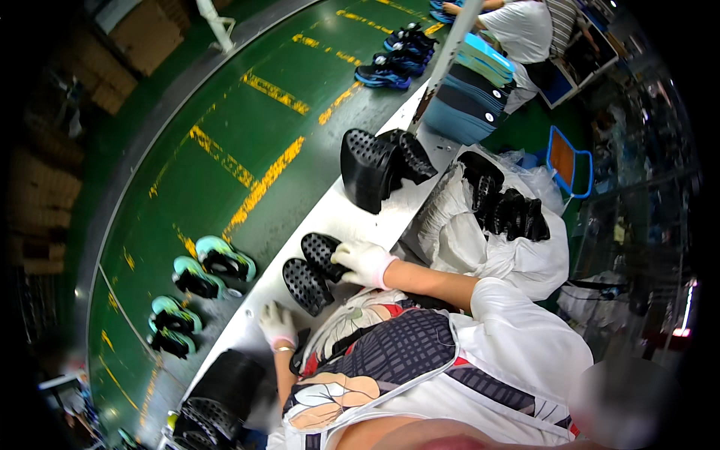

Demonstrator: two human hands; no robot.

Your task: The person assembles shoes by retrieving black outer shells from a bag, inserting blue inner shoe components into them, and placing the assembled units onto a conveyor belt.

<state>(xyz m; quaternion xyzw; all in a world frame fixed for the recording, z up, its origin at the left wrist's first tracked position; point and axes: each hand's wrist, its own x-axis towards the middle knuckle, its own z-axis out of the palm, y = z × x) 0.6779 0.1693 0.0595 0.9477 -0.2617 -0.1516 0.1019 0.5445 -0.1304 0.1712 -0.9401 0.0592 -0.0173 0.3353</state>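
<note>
Two black perforated inserts [306, 286] lie side by side on the white tabletop [330, 217], directly in front of the person's body. Their long axes run nearly parallel, from upper left to lower right, across the length of the tabletop; their broad rounded ends point toward the green surface [281, 180] and their other ends toward the person.

The gloved right hand [364, 262] is at the side of the upper insert, its fingers bent and touching that edge; whether they are clamped on it I cannot tell. The gloved left hand [277, 324] is near the tabletop's outer edge, below the inserts, with its fingers extended, slightly apart and holding nothing.

Farther up the tabletop are stacked black inserts [367, 169], then a pile of dark blue-grey insoles [459, 109] carrying small round white labels [489, 116], whose print is too small to read. Another black stack [217, 394] sits at the lower left.

To the right, an open white sack [540, 262] holds more black pieces [517, 214]. Teal-and-black shoes [225, 259] stand on the green surface.
</note>
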